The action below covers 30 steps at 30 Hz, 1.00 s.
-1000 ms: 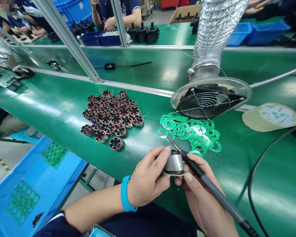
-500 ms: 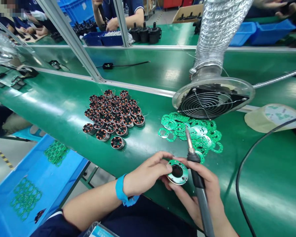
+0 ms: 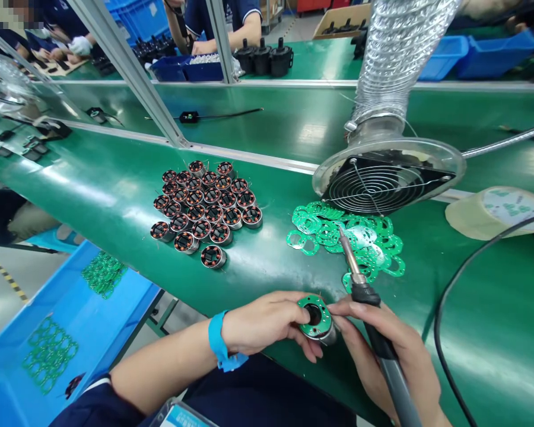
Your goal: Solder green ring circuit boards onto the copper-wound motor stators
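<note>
My left hand (image 3: 276, 320) wears a blue wrist strap (image 3: 222, 341) and grips a motor stator (image 3: 328, 337) with a green ring-shaped circuit board (image 3: 323, 325) on its top. The thumb lies on the board's rim by the dark centre hole. My right hand (image 3: 396, 344) holds a soldering iron (image 3: 376, 320), its tip pointing up and away over the loose boards. The right thumb and index finger come together at the stator's right side, near thin wire ends. Whether they pinch a wire is too small to tell.
Several copper-wound stators (image 3: 200, 204) stand grouped on the green bench. Loose ring boards (image 3: 351, 237) lie under a fume extractor fan (image 3: 374, 187). A tape roll (image 3: 493, 213) and black cable (image 3: 440, 314) are at right. Lower left is a blue bin (image 3: 129, 308) with boards. Co-workers sit opposite.
The stator has tilted so its metal side shows, and the left fingers have shifted around it. My right hand has moved right with the soldering iron, drawing away from the board's underside.
</note>
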Each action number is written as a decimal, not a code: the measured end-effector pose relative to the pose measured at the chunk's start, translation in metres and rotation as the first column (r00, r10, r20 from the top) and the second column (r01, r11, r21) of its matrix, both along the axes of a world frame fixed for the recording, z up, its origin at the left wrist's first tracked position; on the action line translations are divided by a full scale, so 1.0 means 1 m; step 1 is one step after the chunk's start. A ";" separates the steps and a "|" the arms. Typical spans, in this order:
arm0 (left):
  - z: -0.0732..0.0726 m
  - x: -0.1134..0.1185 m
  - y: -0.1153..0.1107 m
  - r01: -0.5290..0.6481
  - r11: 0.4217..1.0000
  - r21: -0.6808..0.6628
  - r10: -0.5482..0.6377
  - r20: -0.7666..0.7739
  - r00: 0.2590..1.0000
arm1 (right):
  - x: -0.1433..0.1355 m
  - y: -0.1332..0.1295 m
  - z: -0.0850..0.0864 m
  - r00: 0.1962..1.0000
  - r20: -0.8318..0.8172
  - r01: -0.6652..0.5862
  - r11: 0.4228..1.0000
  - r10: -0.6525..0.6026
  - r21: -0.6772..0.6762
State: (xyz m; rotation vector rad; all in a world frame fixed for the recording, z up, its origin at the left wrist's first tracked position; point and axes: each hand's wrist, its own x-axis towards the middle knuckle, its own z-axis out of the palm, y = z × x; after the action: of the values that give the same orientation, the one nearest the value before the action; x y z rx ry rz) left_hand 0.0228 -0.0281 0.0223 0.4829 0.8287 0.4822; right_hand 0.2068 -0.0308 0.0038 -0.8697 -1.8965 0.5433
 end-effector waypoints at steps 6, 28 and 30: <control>0.003 -0.005 -0.004 0.233 0.811 0.536 0.117 -0.540 0.834 | -0.001 0.002 0.001 0.973 0.217 0.045 0.987 -0.079 0.156; 0.008 -0.009 -0.006 -0.051 0.895 0.443 0.216 -0.331 0.919 | -0.011 -0.009 0.000 0.953 -0.204 0.074 0.830 -0.222 -0.553; 0.009 -0.010 -0.001 -0.016 0.926 0.377 0.143 -0.312 0.939 | -0.007 -0.008 0.001 0.975 -0.143 0.090 0.886 -0.173 -0.456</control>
State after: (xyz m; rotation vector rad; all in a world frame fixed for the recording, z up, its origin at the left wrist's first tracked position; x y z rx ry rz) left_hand 0.0128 -0.0295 0.0309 0.9009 1.0945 0.6488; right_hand 0.2001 -0.0391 0.0046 -1.1928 -1.5541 0.9650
